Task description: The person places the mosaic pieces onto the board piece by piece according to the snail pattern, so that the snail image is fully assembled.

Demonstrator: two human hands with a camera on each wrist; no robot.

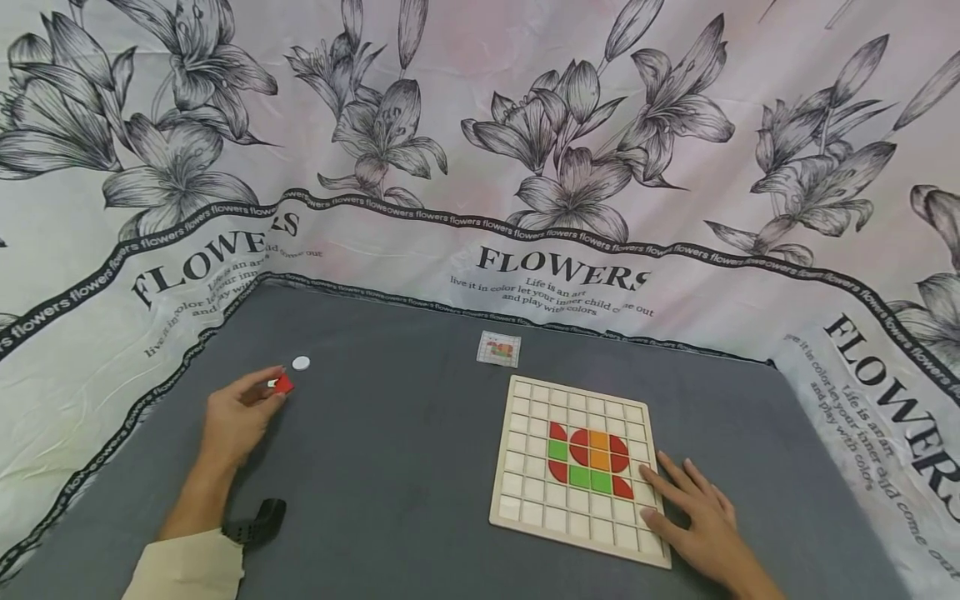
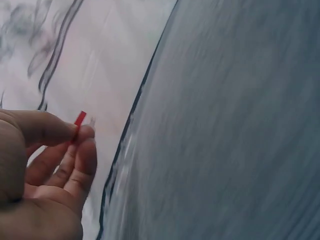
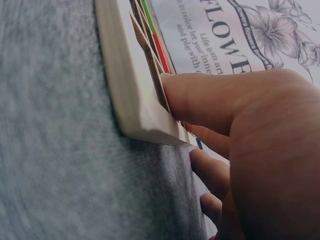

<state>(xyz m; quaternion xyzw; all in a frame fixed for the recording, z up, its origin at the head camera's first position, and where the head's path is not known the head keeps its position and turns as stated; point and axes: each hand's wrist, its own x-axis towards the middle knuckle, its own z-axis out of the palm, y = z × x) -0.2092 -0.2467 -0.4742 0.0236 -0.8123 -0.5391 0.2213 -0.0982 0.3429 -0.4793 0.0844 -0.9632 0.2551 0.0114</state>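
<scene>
At the left of the head view my left hand [image 1: 236,414] pinches a small red tile [image 1: 282,384] between thumb and fingertips, up off the cloth. The left wrist view has this tile [image 2: 80,119] nearly edge-on. My right hand [image 1: 699,518] rests at the right edge of a square wooden grid board [image 1: 517,533], thumb and a finger on its rim, the other fingers spread beside it. Red, green and orange tiles [image 1: 600,450] form a pattern in the middle of the board, among pale squares. In the right wrist view the thumb [image 3: 200,97] presses the board's corner.
A small printed card [image 1: 498,349] with a similar pattern lies behind the board. A white round piece [image 1: 301,363] lies just beyond the left hand. Grey cloth [image 1: 375,467] covers the table, bordered by flower-printed curtains [image 1: 420,242] at the back and sides.
</scene>
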